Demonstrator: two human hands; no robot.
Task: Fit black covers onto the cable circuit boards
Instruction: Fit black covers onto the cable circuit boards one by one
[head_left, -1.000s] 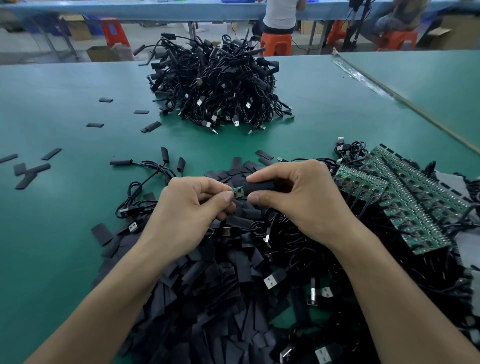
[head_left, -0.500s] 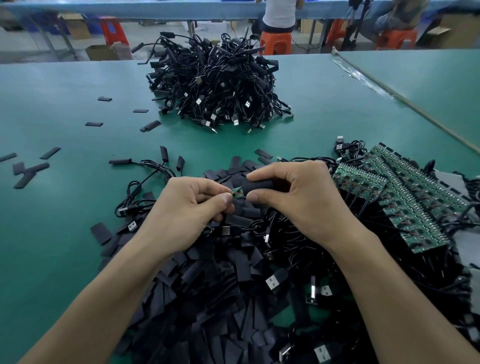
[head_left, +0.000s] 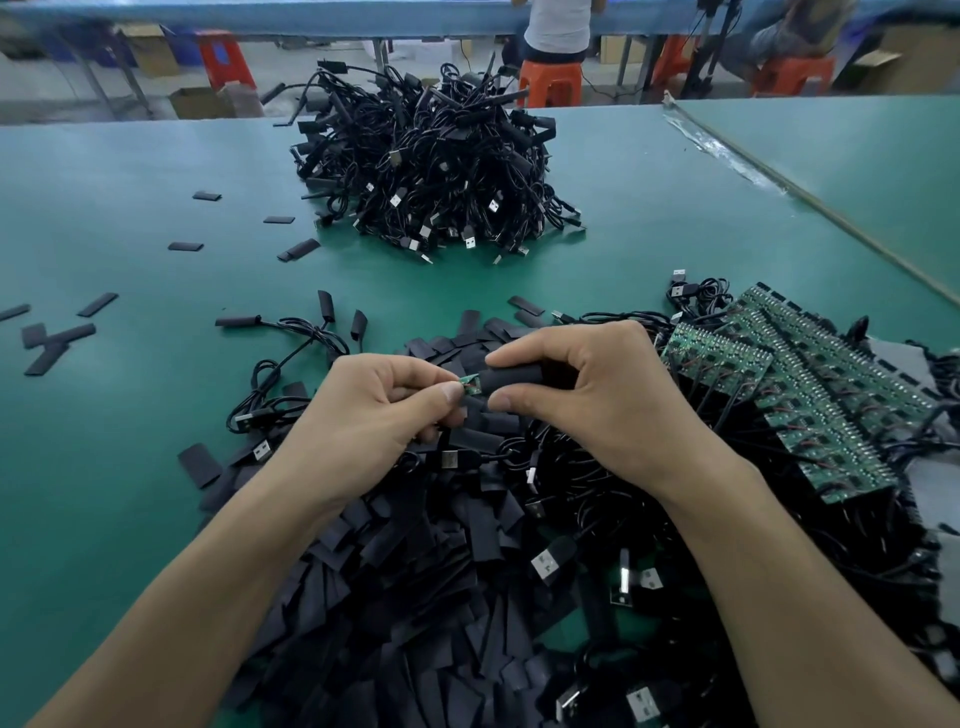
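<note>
Right between the fingertips sits a sliver of green circuit board (head_left: 470, 383), small and rectangular, its right end disappearing at the mouth of a black cover (head_left: 511, 376), a smooth, matte, rounded sleeve. The left hand (head_left: 374, 415) pinches the bare end of the board between thumb and forefinger, the other fingers curled underneath. The right hand (head_left: 597, 405) grips the cover, forefinger arched over the top and thumb pressed in from below. Just under the fingers sprawls a heap of flat covers (head_left: 415, 597), dull black strips lying every which way, with thin black cables looped through them. Silver-faced USB plugs (head_left: 545, 564) poke out below the right wrist. Just beyond the right knuckles lie panels of boards (head_left: 810, 395), green, studded with rows of tiny parts and fringed with wires. Well ahead of the fingertips rises a tangled pile of cables (head_left: 431, 171), glossy and bristling with plugs. Far off the left fingers, a few loose covers (head_left: 57, 338) dot the green table (head_left: 130, 467), which has a flat, slightly grainy surface.
</note>
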